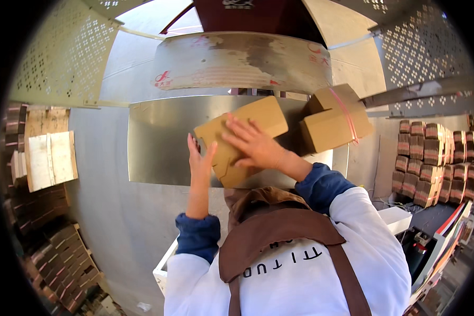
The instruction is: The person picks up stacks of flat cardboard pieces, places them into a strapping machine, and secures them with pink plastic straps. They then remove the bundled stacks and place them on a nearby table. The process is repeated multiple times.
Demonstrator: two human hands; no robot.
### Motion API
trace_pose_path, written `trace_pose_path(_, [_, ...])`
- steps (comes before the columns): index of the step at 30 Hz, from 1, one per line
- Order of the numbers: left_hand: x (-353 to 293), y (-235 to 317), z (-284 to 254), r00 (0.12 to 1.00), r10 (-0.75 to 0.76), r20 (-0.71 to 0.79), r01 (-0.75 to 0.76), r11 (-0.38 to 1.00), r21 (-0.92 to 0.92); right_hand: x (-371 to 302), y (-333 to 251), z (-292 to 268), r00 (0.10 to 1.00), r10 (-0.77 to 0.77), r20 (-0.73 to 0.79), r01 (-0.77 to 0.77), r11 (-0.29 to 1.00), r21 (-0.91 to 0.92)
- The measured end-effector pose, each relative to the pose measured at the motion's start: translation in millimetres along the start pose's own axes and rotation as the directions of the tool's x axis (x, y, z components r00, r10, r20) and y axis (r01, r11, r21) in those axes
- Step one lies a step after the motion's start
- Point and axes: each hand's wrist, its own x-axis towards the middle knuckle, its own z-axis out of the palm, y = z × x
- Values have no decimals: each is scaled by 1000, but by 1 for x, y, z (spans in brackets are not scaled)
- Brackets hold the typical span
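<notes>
A flat brown cardboard piece (268,118) with die-cut slots and tabs lies slanted on the metal worktable (158,137) in front of me; I cannot tell whether more sheets lie under it. My right hand (255,145) rests flat on top of it with the fingers spread. Upright at the cardboard's left edge stands my left hand (197,158), thumb and fingers stretched apart, touching the corner. Just to the right sits a bundle of folded brown cardboard (334,121), bound with a pink strap (347,113).
A worn metal plate (221,63) of a machine rises behind the worktable, flanked by perforated panels (63,58). Strapped cardboard stacks (426,163) stand at the right and more stacks (63,263) at the left, near a pale board (51,160).
</notes>
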Motion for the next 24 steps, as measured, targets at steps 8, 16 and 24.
trace_pose_path(8, [34, 17, 1, 965, -212, 152, 242, 947, -213, -217, 162, -127, 475, 574, -667, -876, 384, -293])
trace_pose_path(16, [89, 23, -9, 893, -347, 286, 405, 897, -178, -277, 156, -104, 342, 936, -85, -708, 316, 631])
trace_pose_path(24, [103, 32, 7, 836, -358, 415, 459, 872, -173, -295, 122, -58, 278, 947, -161, -520, 289, 803])
